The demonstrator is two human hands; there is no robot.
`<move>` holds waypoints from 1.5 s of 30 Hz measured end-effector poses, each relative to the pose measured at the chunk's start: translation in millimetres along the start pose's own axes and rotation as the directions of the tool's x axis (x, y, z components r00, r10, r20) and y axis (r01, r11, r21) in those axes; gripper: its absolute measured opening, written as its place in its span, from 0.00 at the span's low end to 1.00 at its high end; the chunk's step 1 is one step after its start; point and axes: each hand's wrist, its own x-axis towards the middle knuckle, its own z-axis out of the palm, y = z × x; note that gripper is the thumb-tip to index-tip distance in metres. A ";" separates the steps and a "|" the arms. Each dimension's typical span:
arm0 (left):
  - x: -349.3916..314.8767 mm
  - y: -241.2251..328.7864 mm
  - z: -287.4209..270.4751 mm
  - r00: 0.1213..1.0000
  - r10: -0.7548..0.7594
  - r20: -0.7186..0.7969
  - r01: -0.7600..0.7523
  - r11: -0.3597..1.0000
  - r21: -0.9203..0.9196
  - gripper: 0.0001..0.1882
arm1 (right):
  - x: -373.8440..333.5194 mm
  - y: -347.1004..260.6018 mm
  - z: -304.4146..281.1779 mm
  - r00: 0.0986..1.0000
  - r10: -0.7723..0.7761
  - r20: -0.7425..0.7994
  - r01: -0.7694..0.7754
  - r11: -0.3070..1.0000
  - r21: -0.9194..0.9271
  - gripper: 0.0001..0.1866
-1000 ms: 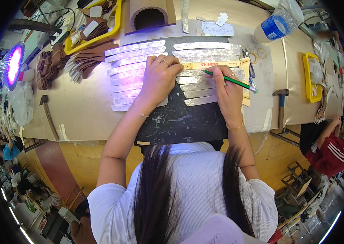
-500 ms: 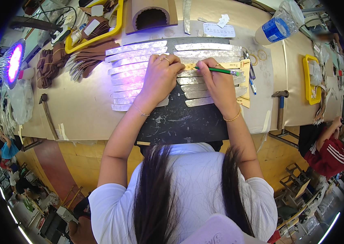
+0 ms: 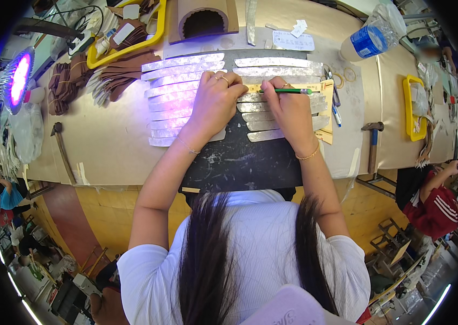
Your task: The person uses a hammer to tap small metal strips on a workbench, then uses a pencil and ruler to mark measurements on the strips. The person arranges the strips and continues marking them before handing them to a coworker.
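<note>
My left hand [image 3: 215, 100] has its fingers bent and pressed together at the left end of a pale yellow card-like template strip [image 3: 253, 88]. In my right hand [image 3: 288, 111] is a slim green pen [image 3: 294, 91], its point toward the strip and close to my left fingertips. The strip lies across a column of silvery, mottled strips [image 3: 277, 71], partly under my right hand. A second column of similar silvery strips [image 3: 169, 92] fans out at the left, beneath my left hand. Both columns rest on a scuffed black board [image 3: 239, 157].
A lit lamp [image 3: 18, 81] stands far left, near brown leather pieces [image 3: 131, 70] and a yellow basket [image 3: 158, 24]. Hammers [image 3: 63, 151] [image 3: 373, 146] lie on either side. Pens [image 3: 337, 111], a bottle [image 3: 367, 40] and a hollow arched block [image 3: 204, 21] stand around. Other people sit at both sides.
The green pen has swung from a downward slant to nearly level in my right hand, its rear end a little further left. My left hand stays almost in place.
</note>
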 end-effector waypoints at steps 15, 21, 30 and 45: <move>10.7 -7.5 0.5 0.994 0.054 -0.090 -0.059 0.997 -0.057 0.03 | -0.9 6.2 -17.8 0.935 0.209 -0.287 -0.044 0.871 0.490 0.17; 17.6 -11.5 6.2 0.997 0.062 -0.051 -0.064 0.998 -0.025 0.04 | -9.1 8.2 -22.9 0.957 0.219 -0.190 -0.103 0.869 0.484 0.18; 16.9 -12.8 7.9 0.997 0.063 -0.039 -0.064 0.998 -0.023 0.04 | -9.0 4.9 -21.6 0.958 0.204 -0.201 -0.090 0.882 0.463 0.17; 17.5 -14.7 9.1 0.994 0.100 -0.043 -0.100 0.995 -0.008 0.07 | 10.4 9.9 -5.5 0.996 0.014 -0.088 0.004 0.980 0.201 0.15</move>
